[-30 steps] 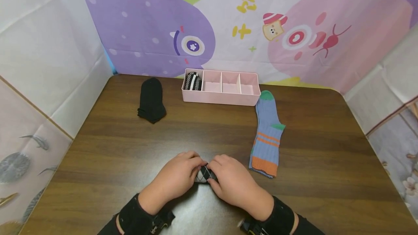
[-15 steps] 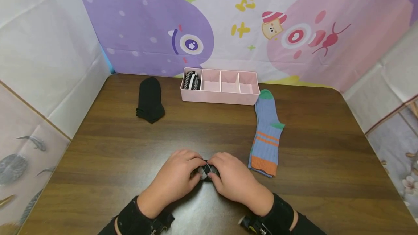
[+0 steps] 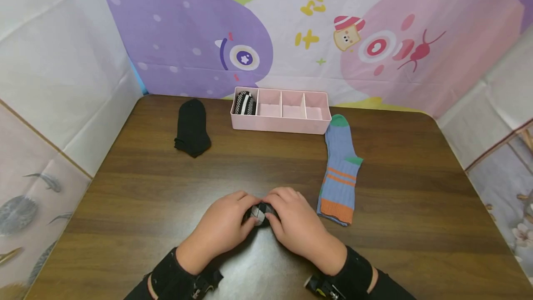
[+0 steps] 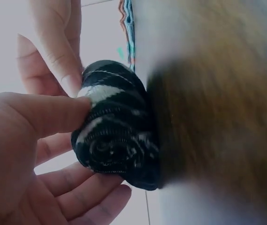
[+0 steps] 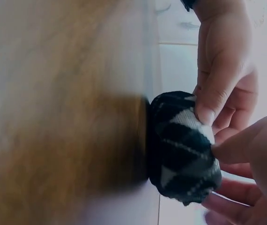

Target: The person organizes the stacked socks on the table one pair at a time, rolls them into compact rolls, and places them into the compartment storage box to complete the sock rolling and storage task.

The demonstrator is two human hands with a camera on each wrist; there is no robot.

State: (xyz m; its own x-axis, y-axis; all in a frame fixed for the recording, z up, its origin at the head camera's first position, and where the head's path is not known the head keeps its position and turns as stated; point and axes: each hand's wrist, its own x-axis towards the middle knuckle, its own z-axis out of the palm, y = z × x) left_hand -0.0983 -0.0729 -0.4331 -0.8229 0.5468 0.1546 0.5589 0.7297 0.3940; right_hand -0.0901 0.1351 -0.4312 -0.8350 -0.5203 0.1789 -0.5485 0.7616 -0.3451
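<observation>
A rolled sock (image 3: 259,214) in black, grey and white argyle sits on the table near its front middle. My left hand (image 3: 220,222) grips its left end, thumb on the near side and fingers over the far side. From the right, my right hand (image 3: 297,228) holds the other end in the same way. The left wrist view shows the spiral end of the rolled sock (image 4: 114,136) beside the left thumb. In the right wrist view, both thumbs press the diamond-patterned face of the rolled sock (image 5: 182,147).
A pink box (image 3: 280,124) with several compartments stands at the back, a striped black-and-white rolled sock (image 3: 244,103) in its leftmost one. Black socks (image 3: 193,128) lie at the back left. Blue socks with orange bands (image 3: 339,175) lie right of the hands, on the wooden table (image 3: 416,198).
The argyle sock has turned under the fingers into a rounder, tighter roll. Both hands have shifted slightly away from the table's front, still gripping it. The other socks and the box stay put.
</observation>
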